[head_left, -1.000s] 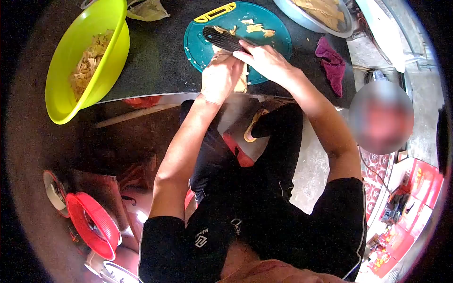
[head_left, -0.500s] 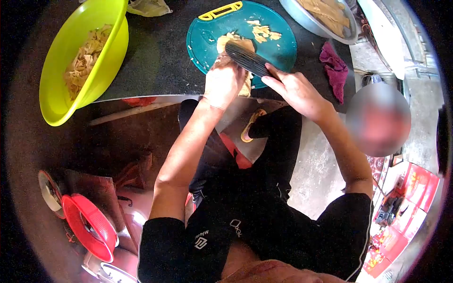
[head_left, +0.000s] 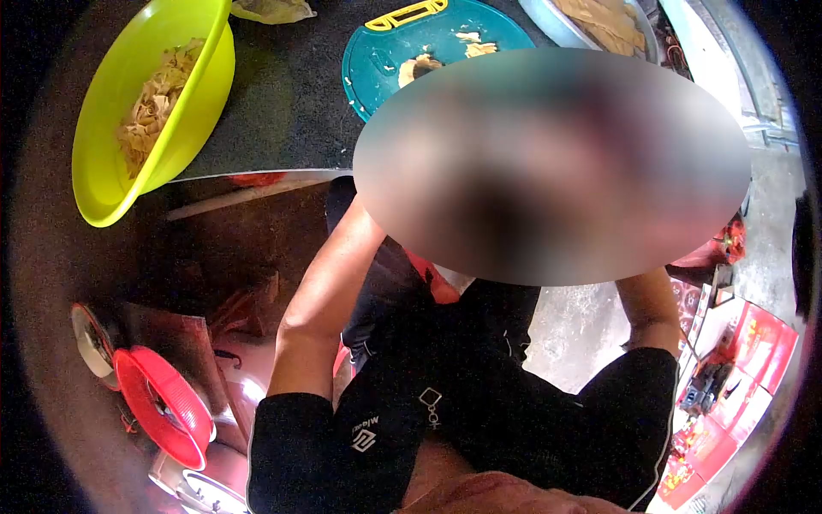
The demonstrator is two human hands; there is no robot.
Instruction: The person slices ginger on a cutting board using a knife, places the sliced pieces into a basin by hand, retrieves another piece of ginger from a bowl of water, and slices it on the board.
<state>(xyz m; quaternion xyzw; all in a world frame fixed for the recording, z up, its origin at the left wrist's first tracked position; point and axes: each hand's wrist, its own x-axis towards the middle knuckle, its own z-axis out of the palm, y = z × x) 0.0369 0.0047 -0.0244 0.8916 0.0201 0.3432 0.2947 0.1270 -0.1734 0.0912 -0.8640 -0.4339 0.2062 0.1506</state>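
A large blurred patch covers both my hands and whatever they hold; only my left forearm (head_left: 330, 265) and right forearm (head_left: 648, 308) show, reaching up into it. Beyond the patch lies the upper part of a round teal cutting board (head_left: 366, 64) with a yellow handle. On it sit a pale yellow folded food piece (head_left: 413, 70), its lower part hidden, and cut pale strips (head_left: 481, 50). Half a second ago, my left hand pressed the folded food and my right hand gripped a dark-bladed knife over it.
A lime-green basin (head_left: 218, 94) of shredded pale food stands at the left on the dark table (head_left: 282, 94). At the back right is a pale blue basin (head_left: 541, 17) with tan sheets. A red basket (head_left: 163, 407) is low at the left; red boxes (head_left: 753, 343) are at the right.
A blur now hides my hands, most of the knife and the board's near part. My forearms keep nearly the same pose, and the view has shifted slightly.
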